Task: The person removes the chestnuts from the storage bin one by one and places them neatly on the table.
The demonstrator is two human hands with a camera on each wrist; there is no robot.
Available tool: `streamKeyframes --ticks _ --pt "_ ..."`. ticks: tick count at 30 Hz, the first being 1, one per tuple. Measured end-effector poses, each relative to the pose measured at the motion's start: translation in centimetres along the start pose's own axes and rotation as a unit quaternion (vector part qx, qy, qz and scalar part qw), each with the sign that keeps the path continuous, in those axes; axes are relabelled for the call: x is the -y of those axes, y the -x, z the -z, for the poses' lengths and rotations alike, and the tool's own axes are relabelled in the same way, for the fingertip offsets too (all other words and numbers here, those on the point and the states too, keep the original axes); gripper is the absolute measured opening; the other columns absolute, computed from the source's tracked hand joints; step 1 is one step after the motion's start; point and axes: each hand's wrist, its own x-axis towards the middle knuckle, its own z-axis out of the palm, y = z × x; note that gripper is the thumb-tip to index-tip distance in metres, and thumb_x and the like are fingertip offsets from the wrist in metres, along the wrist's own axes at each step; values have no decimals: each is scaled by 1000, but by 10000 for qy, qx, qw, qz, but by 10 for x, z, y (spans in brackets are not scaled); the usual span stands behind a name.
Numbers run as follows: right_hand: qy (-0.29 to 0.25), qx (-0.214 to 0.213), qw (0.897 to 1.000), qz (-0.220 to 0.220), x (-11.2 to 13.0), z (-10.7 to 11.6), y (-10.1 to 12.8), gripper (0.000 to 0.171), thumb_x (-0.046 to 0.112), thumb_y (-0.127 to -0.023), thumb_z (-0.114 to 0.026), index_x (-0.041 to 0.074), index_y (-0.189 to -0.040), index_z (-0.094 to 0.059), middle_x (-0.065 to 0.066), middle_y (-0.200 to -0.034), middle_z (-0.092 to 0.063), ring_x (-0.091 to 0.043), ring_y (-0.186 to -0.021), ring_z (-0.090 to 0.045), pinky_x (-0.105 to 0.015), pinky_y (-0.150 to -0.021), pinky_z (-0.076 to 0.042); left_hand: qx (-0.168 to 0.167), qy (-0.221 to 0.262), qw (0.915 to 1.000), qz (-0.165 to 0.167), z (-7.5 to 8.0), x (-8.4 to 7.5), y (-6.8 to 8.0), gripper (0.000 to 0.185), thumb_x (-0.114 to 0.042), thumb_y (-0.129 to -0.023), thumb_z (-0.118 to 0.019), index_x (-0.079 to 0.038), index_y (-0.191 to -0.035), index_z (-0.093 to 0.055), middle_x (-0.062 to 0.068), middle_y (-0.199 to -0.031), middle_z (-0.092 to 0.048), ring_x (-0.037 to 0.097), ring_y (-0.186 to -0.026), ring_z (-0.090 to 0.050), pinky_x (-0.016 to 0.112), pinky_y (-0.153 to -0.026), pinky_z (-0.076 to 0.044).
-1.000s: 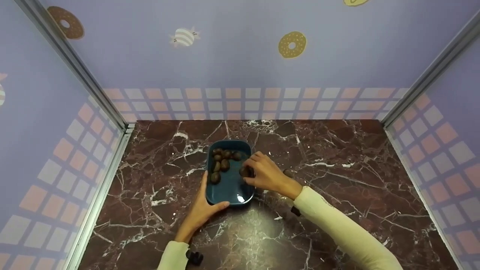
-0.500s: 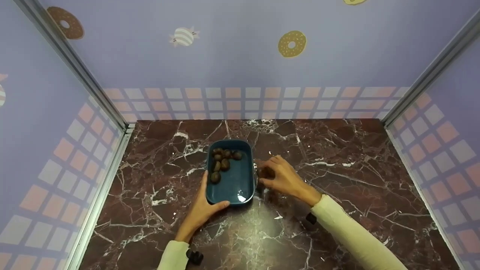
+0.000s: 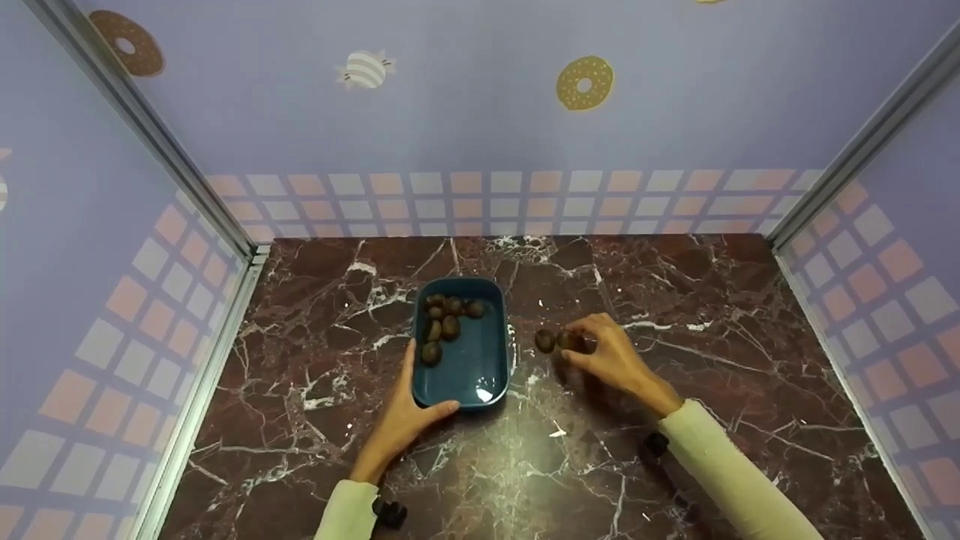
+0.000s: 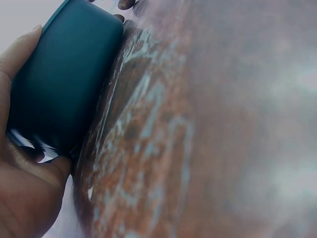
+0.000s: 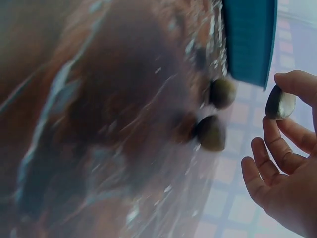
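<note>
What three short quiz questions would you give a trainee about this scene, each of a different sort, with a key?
1. True or false: the left hand holds the blue dish at its near corner.
2. What does the right hand pinch? A) a spoon B) a brown nut C) a lid
3. Fill in: in the right wrist view, ___ loose nuts lie on the table beside the dish.

Key: 1 true; 2 B; 3 two.
</note>
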Motion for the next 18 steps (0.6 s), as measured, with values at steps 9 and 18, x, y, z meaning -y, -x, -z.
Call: streamKeyframes --ticks 9,18 --pt "-77 -164 9986 -489 -34 12 9 33 3 -82 -93 -4 -111 -79 -18 -110 -78 -41 -110 -68 -55 -102 -52 35 43 10000 71 1 0 1 133 -31 -85 -98 -23 -180 -4 13 -185 -6 41 -169 -10 71 -131 -14" --pt "-145 -163 9954 -932 -55 17 21 32 0 -85 -91 -5 -114 -79 -21 -112 -76 -43 -111 -68 -59 -104 -51 41 -27 10000 48 0 -1 1 135 -37 -84 -99 -25 -180 -5 11 -185 -7 38 -169 -10 68 -132 -13"
